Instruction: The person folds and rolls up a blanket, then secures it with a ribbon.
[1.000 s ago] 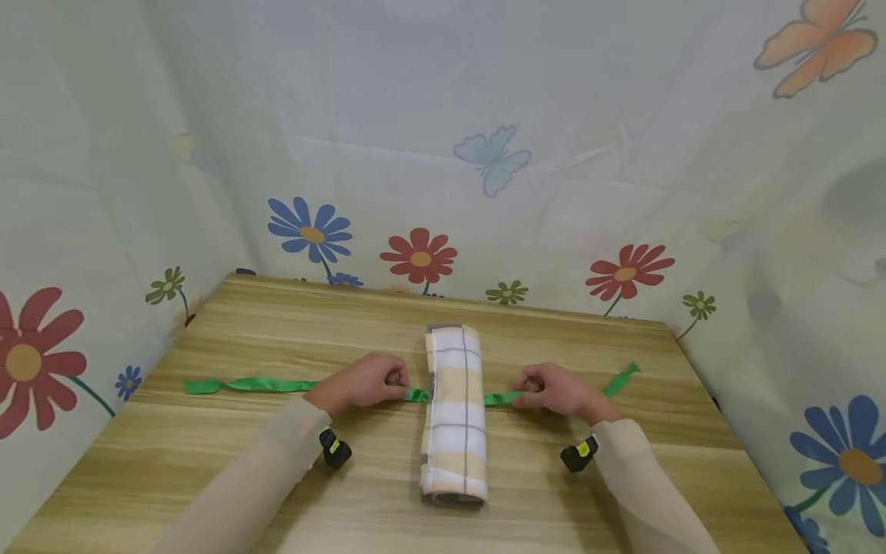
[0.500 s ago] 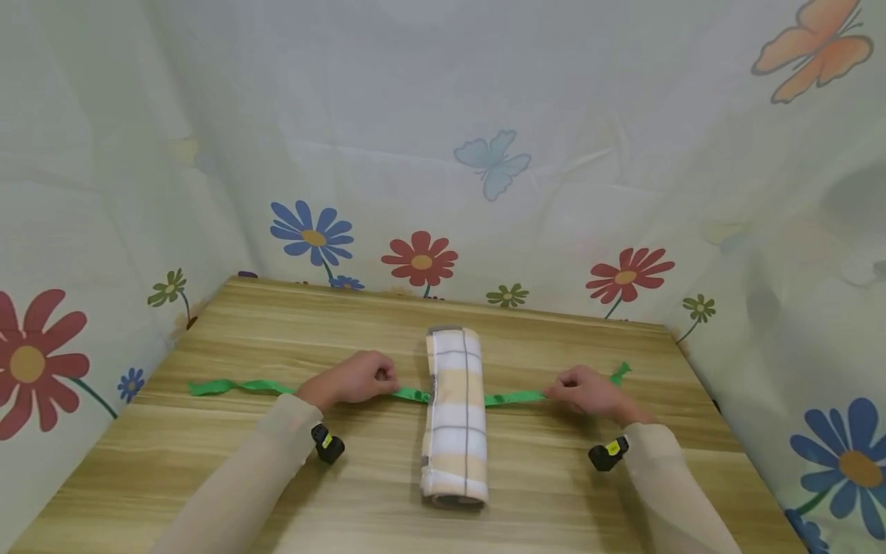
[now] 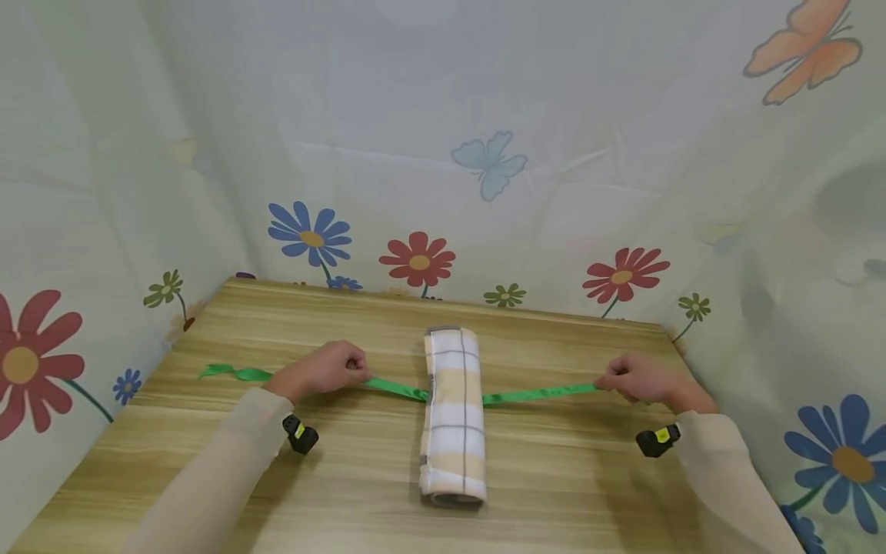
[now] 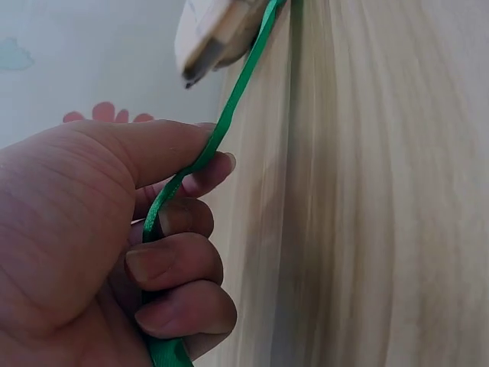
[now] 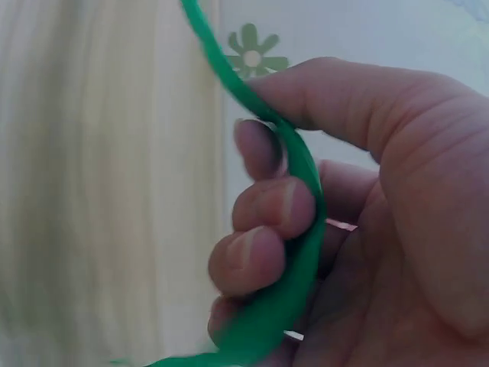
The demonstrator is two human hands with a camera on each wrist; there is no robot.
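Observation:
A rolled-up checked cloth (image 3: 455, 415), white and beige with thin dark lines, lies lengthwise on the wooden table. Beneath it passes a green ribbon (image 3: 536, 395), coming out on both sides. My left hand (image 3: 324, 369) pinches the ribbon left of the roll; in the left wrist view the ribbon (image 4: 229, 115) runs between thumb and curled fingers. On the other side my right hand (image 3: 640, 378) pinches the ribbon near its right end. The right wrist view shows that ribbon (image 5: 302, 168) crossing the palm, its loose tail hanging below. Both stretches slope up from the roll to the hands.
The wooden table (image 3: 332, 492) meets a curtain (image 3: 554, 215) printed with flowers and butterflies at the back and sides. The ribbon's left tail (image 3: 220, 370) lies on the tabletop beyond my left hand.
My hands have moved apart along the ribbon, the left to the left and the right farther to the right. Longer stretches of ribbon show, lifted and straighter. The roll stays put.

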